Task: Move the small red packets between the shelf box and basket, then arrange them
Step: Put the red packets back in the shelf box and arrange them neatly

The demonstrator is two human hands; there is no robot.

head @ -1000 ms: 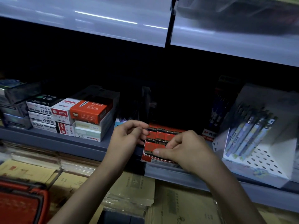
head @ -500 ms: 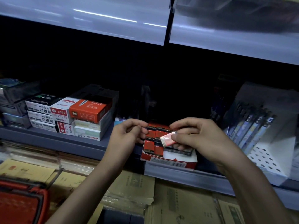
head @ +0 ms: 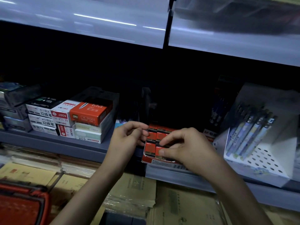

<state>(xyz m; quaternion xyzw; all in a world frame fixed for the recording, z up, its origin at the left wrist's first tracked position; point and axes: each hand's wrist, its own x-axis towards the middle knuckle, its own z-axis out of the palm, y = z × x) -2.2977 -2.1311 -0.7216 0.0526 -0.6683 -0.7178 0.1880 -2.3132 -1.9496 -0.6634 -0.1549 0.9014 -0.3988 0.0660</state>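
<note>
A red shelf box [head: 145, 158] sits at the shelf's front edge, filled with rows of small red packets [head: 152, 135]. My right hand [head: 190, 150] is down on the box's front right part, with thumb and fingertips pinching a small red packet in the front row. Next to the box's left side, my left hand [head: 128, 137] is curled, its fingertips together by the back packets; nothing shows in it. The red basket [head: 21, 203] is at the bottom left, below the shelf, with its inside hidden.
Stacked pen boxes [head: 76, 119] stand on the shelf to the left. A white perforated display of pens [head: 256, 143] stands to the right. Wrapped paper packs [head: 133, 190] lie on the lower level. A shelf overhangs above.
My right hand, which held a red packet lifted above the box half a second ago, has come down onto the front row. My left hand has stayed put.
</note>
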